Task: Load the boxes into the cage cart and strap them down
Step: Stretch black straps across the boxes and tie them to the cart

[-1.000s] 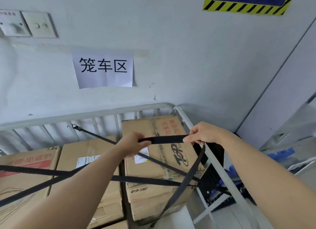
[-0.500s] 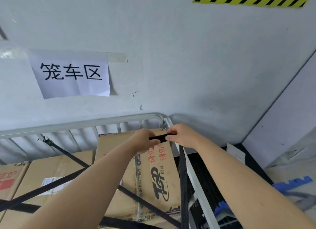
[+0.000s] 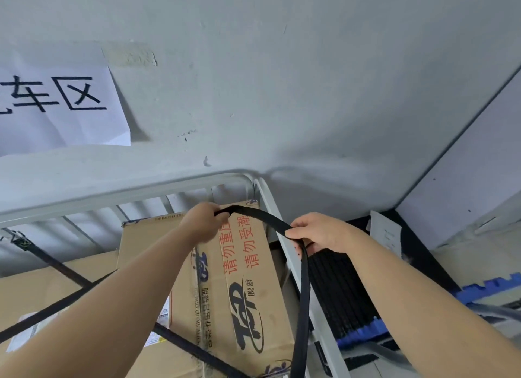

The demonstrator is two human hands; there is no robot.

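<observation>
hands: our left hand (image 3: 203,222) and right hand (image 3: 318,232) each pinch the strap (image 3: 303,293)
box (image 3: 239,279): sits in the cart (image 3: 270,205) below

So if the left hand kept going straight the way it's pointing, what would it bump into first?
Probably the cage cart's top rail near its back corner, with the wall behind. The left hand, gripping the black strap, points that way. Depth is unclear, so it might clear the rail.
</observation>
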